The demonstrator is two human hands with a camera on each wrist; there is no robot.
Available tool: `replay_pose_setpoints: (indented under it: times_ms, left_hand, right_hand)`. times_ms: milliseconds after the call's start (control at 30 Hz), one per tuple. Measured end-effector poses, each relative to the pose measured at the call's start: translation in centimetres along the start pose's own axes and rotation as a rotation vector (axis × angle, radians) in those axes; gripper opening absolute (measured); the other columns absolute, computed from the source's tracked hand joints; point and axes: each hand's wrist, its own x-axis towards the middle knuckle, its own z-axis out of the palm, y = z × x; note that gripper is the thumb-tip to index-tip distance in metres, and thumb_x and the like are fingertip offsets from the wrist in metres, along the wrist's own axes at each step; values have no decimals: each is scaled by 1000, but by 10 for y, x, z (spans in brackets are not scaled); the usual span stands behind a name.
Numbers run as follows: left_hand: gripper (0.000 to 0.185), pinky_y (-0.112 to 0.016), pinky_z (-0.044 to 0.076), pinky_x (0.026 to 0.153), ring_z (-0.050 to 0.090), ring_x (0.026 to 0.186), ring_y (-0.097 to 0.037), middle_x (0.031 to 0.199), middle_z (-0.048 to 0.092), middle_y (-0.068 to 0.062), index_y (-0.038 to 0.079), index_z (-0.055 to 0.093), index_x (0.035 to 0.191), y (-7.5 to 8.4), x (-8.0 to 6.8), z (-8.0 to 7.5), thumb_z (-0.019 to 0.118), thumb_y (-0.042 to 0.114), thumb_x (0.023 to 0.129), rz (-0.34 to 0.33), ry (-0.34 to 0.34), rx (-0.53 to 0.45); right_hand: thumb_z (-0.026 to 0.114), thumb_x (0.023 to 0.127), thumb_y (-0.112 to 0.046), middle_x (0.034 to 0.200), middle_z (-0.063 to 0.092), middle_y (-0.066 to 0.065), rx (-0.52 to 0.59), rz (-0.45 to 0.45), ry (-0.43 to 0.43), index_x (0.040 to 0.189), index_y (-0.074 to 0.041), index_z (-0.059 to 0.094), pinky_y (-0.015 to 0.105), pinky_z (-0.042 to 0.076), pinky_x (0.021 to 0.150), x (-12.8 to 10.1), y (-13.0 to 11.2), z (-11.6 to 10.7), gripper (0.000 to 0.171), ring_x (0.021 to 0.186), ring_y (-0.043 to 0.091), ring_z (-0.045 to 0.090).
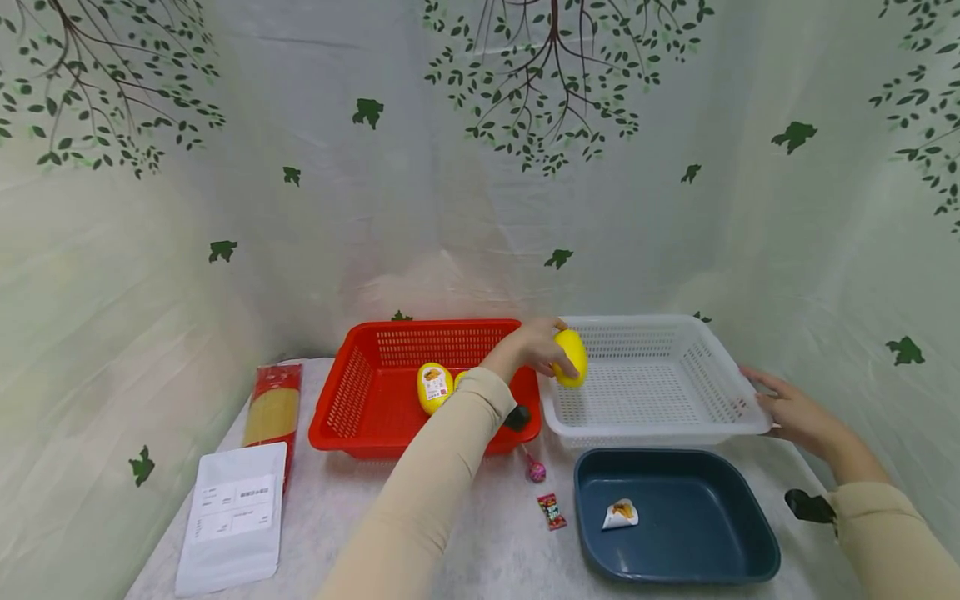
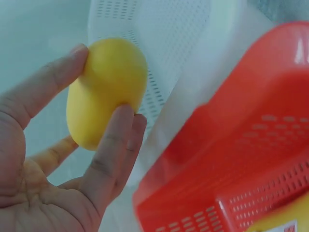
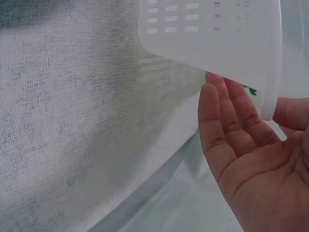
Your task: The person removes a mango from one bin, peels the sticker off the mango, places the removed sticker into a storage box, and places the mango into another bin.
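smooth plastic yellow egg (image 2: 106,92), perforated plastic white basket (image 1: 720,367), woven cloth table cover (image 3: 72,121).

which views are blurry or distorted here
Head view: sharp, wide-angle bend at the edges, even light. Left wrist view: red basket smeared, yellow egg soft in the left hand. Right wrist view: white basket hazy, cloth weave crisp.

White pouch (image 1: 234,527) label, egg (image 1: 434,387) sticker, print too small to read
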Motion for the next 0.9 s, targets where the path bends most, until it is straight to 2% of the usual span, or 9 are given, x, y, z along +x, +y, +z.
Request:
replay_pose_setpoints:
  times_ms: [133, 333, 433, 500, 600, 667, 733, 800, 900]
  left_hand:
    - [81, -41, 63, 100, 64, 110, -30, 135, 58, -17, 6, 44, 158, 6, 13, 10, 86, 9, 89, -49, -25, 4]
    - [79, -48, 58, 109, 61, 111, -34, 132, 58, -18, 1, 43, 156, 11, 26, 22, 84, 0, 88, -109, -50, -108]
    - [67, -50, 59, 107, 62, 108, -36, 122, 61, -17, -3, 52, 144, 11, 36, 29, 85, 0, 86, -133, -55, -108]
    - [54, -49, 61, 105, 65, 109, -37, 114, 63, -16, -3, 59, 131, 11, 44, 32, 86, 1, 85, -162, -66, -68]
    - [37, -46, 64, 98, 68, 110, -37, 106, 66, -14, 1, 67, 112, 13, 55, 36, 90, 5, 83, -255, -84, 24]
    - [31, -44, 64, 95, 68, 106, -35, 105, 67, -14, 2, 70, 105, 14, 61, 38, 90, 8, 83, -331, -109, 79]
    - [30, -44, 63, 94, 66, 100, -33, 106, 66, -14, 3, 71, 104, 14, 67, 41, 90, 10, 83, -406, -128, 114]
    - [31, -45, 62, 95, 62, 95, -32, 108, 65, -15, 1, 70, 106, 15, 70, 45, 90, 9, 84, -471, -129, 96]
    - [35, -45, 62, 98, 60, 95, -31, 110, 62, -16, 1, 68, 109, 15, 75, 50, 90, 9, 83, -511, -125, 108]
  right_hand:
    - [25, 119, -20, 160, 27, 42, 0, -7, 14, 169, 0, 2, 45, 59, 94, -2, 0, 0, 59, 115, 23, 62]
    - [28, 119, -23, 160, 28, 41, 0, -19, 24, 170, -2, 3, 44, 59, 92, -3, 0, 2, 61, 113, 20, 62]
    - [28, 119, -23, 160, 29, 41, -6, -20, 31, 170, -2, 4, 45, 60, 92, -3, 3, 3, 60, 115, 25, 63]
    - [27, 119, -23, 160, 29, 41, -9, -19, 36, 170, -2, 4, 45, 60, 92, -2, 4, 4, 60, 117, 27, 63]
    - [26, 119, -22, 160, 29, 42, -7, -22, 41, 170, -2, 3, 45, 60, 91, -2, 6, 4, 59, 118, 29, 62]
    - [26, 119, -22, 160, 30, 42, -4, -22, 45, 170, -2, 4, 46, 61, 91, -2, 7, 5, 59, 119, 30, 62]
    - [26, 119, -22, 159, 30, 41, 1, -22, 47, 170, -3, 4, 47, 61, 92, -2, 8, 5, 59, 119, 30, 62]
    - [27, 119, -23, 160, 30, 42, 4, -26, 48, 171, -3, 4, 48, 61, 91, -2, 8, 5, 59, 118, 29, 63]
    - [28, 120, -25, 160, 28, 41, 26, -28, 40, 171, -4, 3, 48, 61, 92, -2, 8, 4, 60, 115, 22, 62]
